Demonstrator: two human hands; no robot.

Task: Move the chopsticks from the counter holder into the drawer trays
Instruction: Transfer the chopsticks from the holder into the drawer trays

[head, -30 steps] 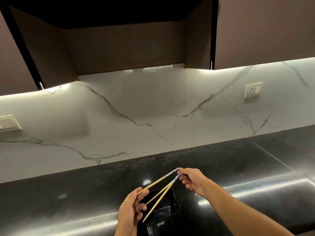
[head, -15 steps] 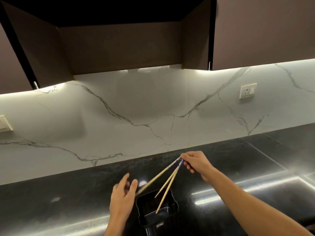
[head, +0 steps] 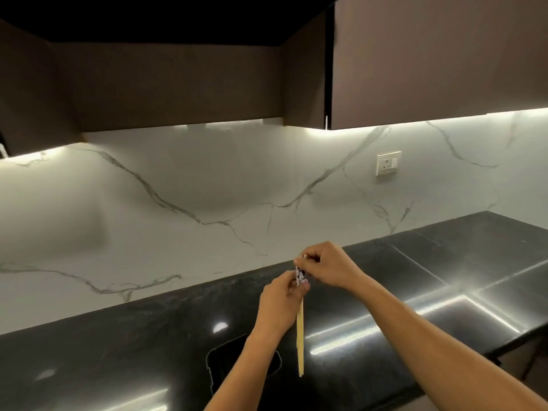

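Observation:
A bundle of pale wooden chopsticks (head: 300, 339) with blue-and-white patterned tops hangs straight down, clear of the counter. My right hand (head: 324, 265) pinches the patterned tops from above. My left hand (head: 280, 304) closes around the sticks just below those tops. The black square holder (head: 225, 363) stands on the dark counter under my left forearm, partly hidden by it; what is inside cannot be seen. No drawer or tray is in view.
The glossy black counter (head: 415, 307) runs right to an edge near the frame's lower right. A white marble backsplash (head: 178, 203) carries a wall socket (head: 388, 163). Brown upper cabinets (head: 430, 54) hang overhead.
The splayed chopsticks have been lifted out of the holder and gathered into one vertical bundle. My left hand rose to grip them beside my right hand. The view shifted left and up.

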